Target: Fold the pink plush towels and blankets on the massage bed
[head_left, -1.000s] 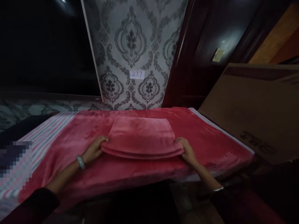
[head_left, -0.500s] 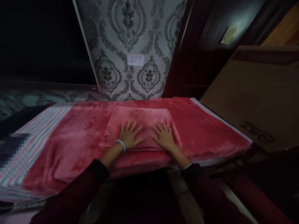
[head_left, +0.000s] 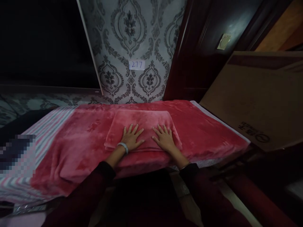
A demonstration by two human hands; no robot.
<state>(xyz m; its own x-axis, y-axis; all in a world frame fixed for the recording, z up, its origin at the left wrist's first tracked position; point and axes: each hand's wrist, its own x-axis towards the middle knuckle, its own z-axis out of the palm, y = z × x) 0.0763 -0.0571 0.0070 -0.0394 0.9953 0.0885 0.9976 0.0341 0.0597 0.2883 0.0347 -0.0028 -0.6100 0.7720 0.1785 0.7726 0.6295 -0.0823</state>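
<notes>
A folded pink plush cloth (head_left: 144, 118) lies as a flat rectangle in the middle of a larger red plush blanket (head_left: 203, 132). My left hand (head_left: 131, 138) rests palm down on the left half of the folded cloth, fingers spread, with a pale bracelet at the wrist. On the right half, my right hand (head_left: 164, 137) also lies flat with its fingers apart. Both hands touch the cloth near its front edge without gripping it. The palms hide parts of that front edge.
Under the red blanket shows a striped cloth (head_left: 47, 126) on the left. A large cardboard box (head_left: 255, 97) leans at the right. Behind are a patterned wall with a "277" paper label (head_left: 136, 65), a dark screen (head_left: 47, 44) and a dark wooden panel with a switch (head_left: 224, 41).
The camera view has shifted slightly. Both hands stay flat on the folded cloth in nearly the same place, and the cloth shows no clear change.
</notes>
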